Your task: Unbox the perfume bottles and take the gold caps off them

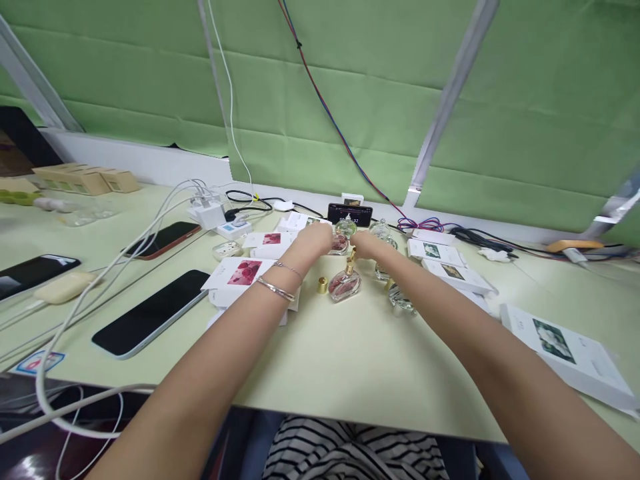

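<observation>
My left hand, with bracelets at the wrist, reaches to the middle of the table and curls at the left side of a pink perfume bottle. Curled on that bottle's right is my right hand; its fingertips and anything in them are hidden. Nearer to me, a second pink perfume bottle shows its gold spray neck, and a loose gold cap stands beside it. A greenish glass bottle is just behind my hands. Clear bottles, including one tilted bottle, lie by my right forearm.
Flattish white boxes with pink pictures lie left, and white boxes with dark pictures lie right. A phone showing a timer leans at the back. More phones, a white charger and looped cables occupy the left.
</observation>
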`<state>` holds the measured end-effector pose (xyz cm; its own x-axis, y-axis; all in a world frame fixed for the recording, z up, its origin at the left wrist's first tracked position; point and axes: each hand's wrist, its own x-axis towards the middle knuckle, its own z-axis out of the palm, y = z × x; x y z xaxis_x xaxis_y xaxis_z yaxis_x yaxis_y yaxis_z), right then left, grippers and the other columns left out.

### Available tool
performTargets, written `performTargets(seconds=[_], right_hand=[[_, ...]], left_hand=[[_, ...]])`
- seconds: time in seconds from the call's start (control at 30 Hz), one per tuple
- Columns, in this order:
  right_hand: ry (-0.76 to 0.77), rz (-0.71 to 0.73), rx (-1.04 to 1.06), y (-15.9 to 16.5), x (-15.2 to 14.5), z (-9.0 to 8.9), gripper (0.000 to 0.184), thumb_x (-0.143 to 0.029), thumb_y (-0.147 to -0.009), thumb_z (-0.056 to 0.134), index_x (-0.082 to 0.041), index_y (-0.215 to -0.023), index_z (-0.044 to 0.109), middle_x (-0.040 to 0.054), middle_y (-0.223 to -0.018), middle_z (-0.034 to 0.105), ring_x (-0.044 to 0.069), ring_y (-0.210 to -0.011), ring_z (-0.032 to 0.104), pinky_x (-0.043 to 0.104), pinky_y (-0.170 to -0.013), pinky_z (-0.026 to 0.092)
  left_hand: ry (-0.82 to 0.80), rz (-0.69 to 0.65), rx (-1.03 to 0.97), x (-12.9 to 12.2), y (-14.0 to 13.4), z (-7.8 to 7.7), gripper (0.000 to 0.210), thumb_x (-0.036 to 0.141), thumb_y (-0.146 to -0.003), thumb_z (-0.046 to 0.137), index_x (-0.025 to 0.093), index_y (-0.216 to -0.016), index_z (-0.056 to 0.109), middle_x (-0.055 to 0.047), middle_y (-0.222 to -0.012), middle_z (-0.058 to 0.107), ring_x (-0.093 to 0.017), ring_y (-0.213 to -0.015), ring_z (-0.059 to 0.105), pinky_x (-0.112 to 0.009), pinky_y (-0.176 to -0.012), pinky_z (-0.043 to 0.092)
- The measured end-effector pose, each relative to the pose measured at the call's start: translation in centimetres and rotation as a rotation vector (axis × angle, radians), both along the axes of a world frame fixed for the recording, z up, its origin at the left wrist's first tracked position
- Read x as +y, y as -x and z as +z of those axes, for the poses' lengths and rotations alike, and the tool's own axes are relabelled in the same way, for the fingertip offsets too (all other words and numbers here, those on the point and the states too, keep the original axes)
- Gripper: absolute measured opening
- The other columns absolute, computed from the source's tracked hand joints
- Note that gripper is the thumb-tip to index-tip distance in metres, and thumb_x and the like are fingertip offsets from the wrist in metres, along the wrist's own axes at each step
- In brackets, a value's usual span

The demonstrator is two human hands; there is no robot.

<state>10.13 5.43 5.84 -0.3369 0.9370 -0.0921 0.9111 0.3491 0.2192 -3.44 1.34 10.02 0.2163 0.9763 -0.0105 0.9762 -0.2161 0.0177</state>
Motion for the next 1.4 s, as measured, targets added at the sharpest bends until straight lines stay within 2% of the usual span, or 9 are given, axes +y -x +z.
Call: performTargets(seconds=[0.2,0.33,0.47,0.67,0.83,1.03,1.2,1.3,1.4], right_hand=[[-0.179,0.031,0.098,0.4,-2.1,-0.4,0.031,-0.02,-0.08,0.055,-0.009,-0.109,0.057,0.0205,-0.118,0.051,0.03,-0.117,0.04,0.036,-0.09,0.036],[-0.102,0.026,0.145,1.0,-2.1,-1.3,0.024,-0.021,-0.082,0.05,-0.009,-0.1,0.062,0.0186,-0.1,0.062,0.025,-0.096,0.057,0.029,-0.076,0.043],[-0.008,0.042,0.184,1.6,-1.3,-2.3,0.022,-0.023,-0.082,0.05,-0.012,-0.093,0.065,0.0138,-0.089,0.067,0.021,-0.081,0.062,0.025,-0.065,0.043],[0.011,0.066,0.247,2.4,0.1,-3.4,0.015,-0.015,-0.073,0.056,-0.013,-0.083,0.067,0.01,-0.083,0.069,0.019,-0.078,0.062,0.022,-0.064,0.041],[-0.025,0.07,0.323,2.4,0.0,-3.8,0.019,-0.012,-0.072,0.053,-0.013,-0.086,0.065,0.0061,-0.086,0.068,0.016,-0.079,0.06,0.02,-0.064,0.039],[-0.009,0.105,0.364,1.9,-1.1,-1.5,0.012,-0.015,-0.074,0.055,-0.014,-0.077,0.066,0.005,-0.077,0.068,0.015,-0.073,0.058,0.02,-0.061,0.036],[-0.048,0.192,0.476,0.4,-4.3,2.5,0.035,-0.029,-0.09,0.031,-0.015,-0.081,0.062,0.0047,-0.077,0.064,0.013,-0.067,0.055,0.022,-0.058,0.033],[0.078,0.317,0.561,-0.7,-7.2,3.6,0.031,-0.038,-0.089,0.036,-0.018,-0.085,0.06,0.0006,-0.072,0.062,0.012,-0.062,0.052,0.02,-0.055,0.032],[0.145,0.305,0.574,-1.2,-9.3,3.4,0.017,-0.032,-0.082,0.05,-0.02,-0.091,0.058,-0.0008,-0.074,0.062,0.011,-0.064,0.053,0.019,-0.056,0.033]], left_hand=[[0.053,0.018,0.019,-1.8,1.4,-0.7,0.03,0.008,-0.077,0.043,0.008,-0.101,0.061,-0.019,-0.099,0.064,-0.026,-0.092,0.061,-0.029,-0.072,0.047],[0.109,-0.024,0.003,-3.1,2.4,-1.7,0.03,0.016,-0.077,0.05,0.011,-0.104,0.06,-0.017,-0.104,0.063,-0.025,-0.095,0.06,-0.028,-0.075,0.046],[0.207,-0.126,-0.06,-3.9,2.9,-3.0,0.038,0.028,-0.075,0.056,0.022,-0.113,0.056,-0.008,-0.105,0.064,-0.021,-0.092,0.06,-0.024,-0.071,0.045],[0.2,-0.251,-0.215,-4.3,3.0,-4.1,0.031,0.008,-0.07,0.046,0.022,-0.091,0.064,-0.002,-0.083,0.067,-0.016,-0.076,0.059,-0.021,-0.061,0.04],[0.143,-0.222,-0.291,-4.7,3.1,-4.5,0.031,0.006,-0.067,0.044,0.019,-0.087,0.064,-0.003,-0.074,0.062,-0.016,-0.066,0.056,-0.022,-0.056,0.036],[0.007,-0.279,-0.276,-4.5,3.2,-4.8,0.039,0.008,-0.071,0.041,0.02,-0.102,0.061,-0.006,-0.088,0.063,-0.019,-0.079,0.058,-0.025,-0.064,0.04],[-0.06,-0.321,-0.255,-5.2,3.7,-4.0,0.047,0.005,-0.073,0.038,0.019,-0.115,0.054,-0.01,-0.113,0.055,-0.02,-0.096,0.055,-0.026,-0.076,0.041],[-0.036,-0.354,-0.281,-6.6,3.4,-3.0,0.033,0.016,-0.083,0.034,0.016,-0.105,0.058,-0.01,-0.102,0.06,-0.022,-0.094,0.056,-0.028,-0.075,0.041],[-0.005,-0.386,-0.308,-8.0,2.2,-2.7,0.028,0.037,-0.083,0.043,0.017,-0.092,0.059,-0.008,-0.088,0.063,-0.023,-0.085,0.058,-0.028,-0.067,0.042]])
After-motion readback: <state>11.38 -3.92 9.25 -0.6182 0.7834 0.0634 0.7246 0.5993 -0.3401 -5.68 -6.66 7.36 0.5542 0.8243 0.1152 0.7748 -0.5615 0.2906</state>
